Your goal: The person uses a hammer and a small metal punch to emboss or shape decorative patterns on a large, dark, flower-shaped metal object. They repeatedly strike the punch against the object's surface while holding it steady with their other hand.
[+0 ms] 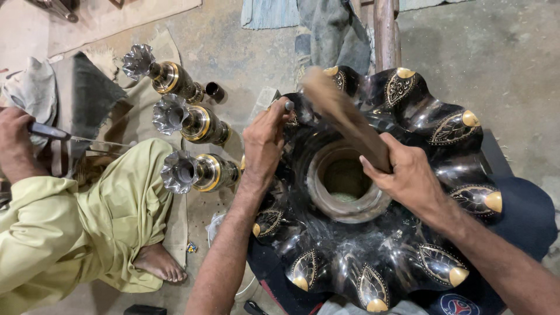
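On the floor, head view: big black scalloped metal vessel fills centre and right, wavy rim with gold-tipped engraved leaf panels, round open neck in its middle. It sits on a dark blue cloth.

Right hand at 3 o'clock of the neck, fingers closed round a wooden mallet; mallet runs up toward 11 o'clock across the rim, head blurred. Left hand at 9 o'clock of the neck, resting on the vessel's rim, fingers pinched narrow on a small metal punch whose tip stands on the black surface near the mallet head.

At 9 to 10 o'clock of the vessel, three smaller black-and-gold vases lie on their sides in a column on the floor, fluted silvery mouths facing left. Small dark cup beside the top one.

Far left, another person in pale green clothes sits on the floor, bare foot at 7 o'clock, their hand gripping a thin tool. Wooden post stands at 12 o'clock. Grey cloth beside it.
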